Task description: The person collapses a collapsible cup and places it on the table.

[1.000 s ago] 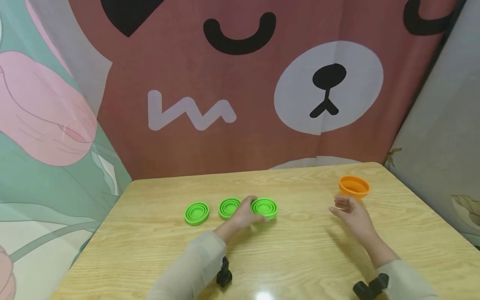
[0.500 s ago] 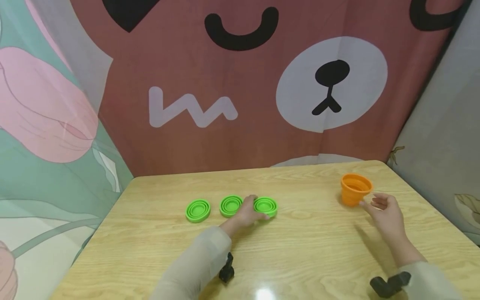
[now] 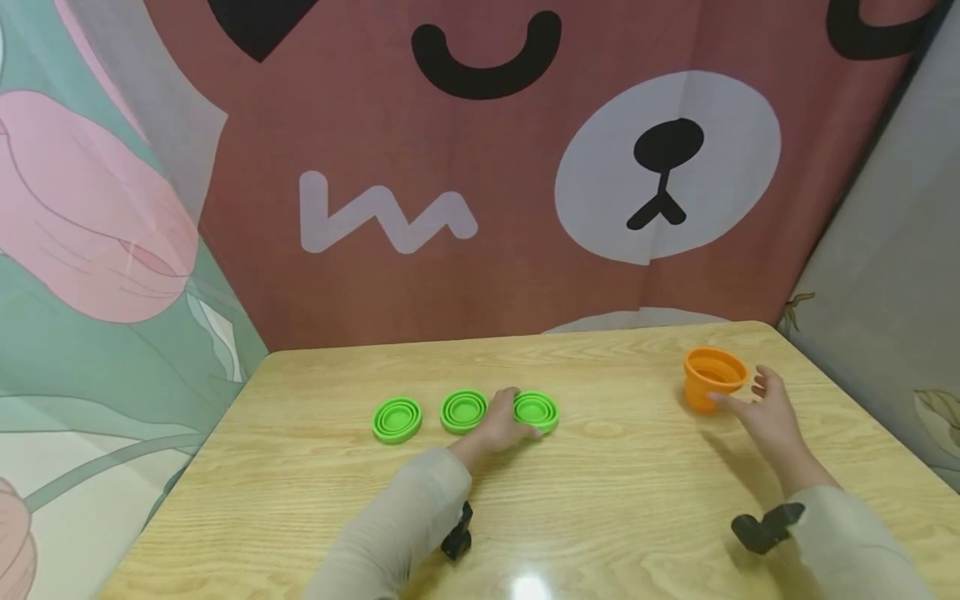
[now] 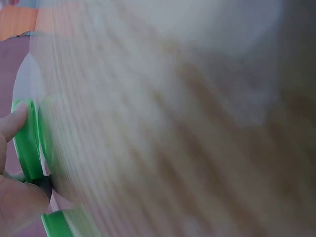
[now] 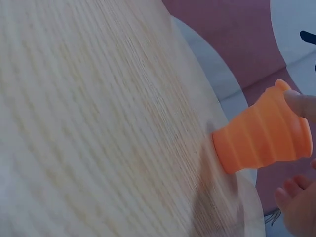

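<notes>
Three green collapsible cups, folded flat into ringed discs, stand in a row on the table in the head view. My left hand (image 3: 505,423) holds the rightmost green collapsible cup (image 3: 537,412) by its edge, thumb on the near side; the left wrist view shows the thumb on its rim (image 4: 28,143). The middle green cup (image 3: 462,412) and the left green cup (image 3: 397,419) lie beside it. An orange collapsible cup (image 3: 702,392), pulled out to full height, stands upright at the right. Beside it is my right hand (image 3: 768,417), thumb overlapping its rim and the other fingers apart from it.
The wooden table (image 3: 615,500) reaches back to a curtain (image 3: 480,292) with a bear print. A black wrist camera (image 3: 457,533) sits below the left cuff, another wrist camera (image 3: 767,529) below the right cuff.
My right hand has moved rightward from in front of the orange cup to its right side, then slightly back toward it with fingers spreading. My left hand stays at the rightmost green cup.
</notes>
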### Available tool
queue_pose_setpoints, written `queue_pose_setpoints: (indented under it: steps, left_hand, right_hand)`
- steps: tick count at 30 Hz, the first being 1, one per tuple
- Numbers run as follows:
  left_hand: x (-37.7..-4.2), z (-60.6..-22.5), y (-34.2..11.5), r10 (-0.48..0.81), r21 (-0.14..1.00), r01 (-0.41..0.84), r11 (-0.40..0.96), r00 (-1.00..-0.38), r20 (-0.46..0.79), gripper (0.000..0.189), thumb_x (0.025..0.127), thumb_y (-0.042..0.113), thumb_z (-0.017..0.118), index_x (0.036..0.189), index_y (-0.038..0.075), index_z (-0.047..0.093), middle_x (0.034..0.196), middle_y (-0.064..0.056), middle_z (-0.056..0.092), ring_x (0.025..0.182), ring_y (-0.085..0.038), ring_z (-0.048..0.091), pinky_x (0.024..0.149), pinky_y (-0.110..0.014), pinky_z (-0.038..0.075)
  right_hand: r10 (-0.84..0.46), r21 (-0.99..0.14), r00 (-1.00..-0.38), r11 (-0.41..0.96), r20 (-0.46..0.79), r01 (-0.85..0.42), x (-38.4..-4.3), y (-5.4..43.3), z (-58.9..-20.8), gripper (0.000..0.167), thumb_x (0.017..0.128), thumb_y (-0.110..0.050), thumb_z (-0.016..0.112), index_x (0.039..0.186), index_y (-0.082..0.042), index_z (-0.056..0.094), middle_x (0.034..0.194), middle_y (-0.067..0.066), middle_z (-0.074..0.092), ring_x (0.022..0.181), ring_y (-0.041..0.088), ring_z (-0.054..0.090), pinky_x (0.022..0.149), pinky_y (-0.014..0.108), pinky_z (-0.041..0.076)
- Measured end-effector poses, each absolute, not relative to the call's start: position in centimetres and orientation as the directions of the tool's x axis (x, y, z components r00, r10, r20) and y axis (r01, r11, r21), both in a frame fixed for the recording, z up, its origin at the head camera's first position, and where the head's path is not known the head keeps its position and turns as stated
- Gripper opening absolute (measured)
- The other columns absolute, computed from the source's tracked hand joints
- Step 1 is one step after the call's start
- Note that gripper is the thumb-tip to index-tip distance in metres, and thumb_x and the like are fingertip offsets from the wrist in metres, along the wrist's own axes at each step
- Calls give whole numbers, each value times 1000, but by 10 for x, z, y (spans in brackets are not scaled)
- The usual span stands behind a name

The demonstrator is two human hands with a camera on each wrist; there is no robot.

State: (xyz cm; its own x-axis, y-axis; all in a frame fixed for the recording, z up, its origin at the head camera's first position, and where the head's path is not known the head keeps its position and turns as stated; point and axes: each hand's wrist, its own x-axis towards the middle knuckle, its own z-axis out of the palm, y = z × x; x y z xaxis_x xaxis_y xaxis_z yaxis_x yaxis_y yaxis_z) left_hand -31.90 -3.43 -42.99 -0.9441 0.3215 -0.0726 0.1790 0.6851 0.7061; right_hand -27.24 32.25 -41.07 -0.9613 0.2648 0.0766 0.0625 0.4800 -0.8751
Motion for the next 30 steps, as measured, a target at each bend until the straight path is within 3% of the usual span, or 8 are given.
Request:
queue_pose_setpoints:
  steps: [12,24,30]
  left_hand:
    - [-316,-428,-36,317,673,181,717,-945,-84,88,66,28,75,131,-2,24,127,-19,31,117,-29,31,95,-37,29]
    - [-316,-422,-42,322,736,131,664,-939,-124,88,67,19,74,134,0,22,135,-17,26,122,-30,25,99,-40,23]
    - [-313,-419,-45,328,760,119,639,-936,-129,86,68,18,74,134,-1,22,135,-17,26,123,-31,23,99,-42,21]
  right_hand:
    - [239,-892,-967,451,87,31,-302,346,-442,106,71,-49,63,135,2,-5,135,31,9,118,47,15,89,59,22]
    - [226,-902,-970,430,85,22,-285,320,-405,94,79,-36,59,133,8,-4,134,34,8,119,46,14,94,55,18]
    - [242,-900,-967,435,84,30,-284,315,-402,92,80,-36,58,133,8,-2,134,33,9,117,45,19,94,54,22]
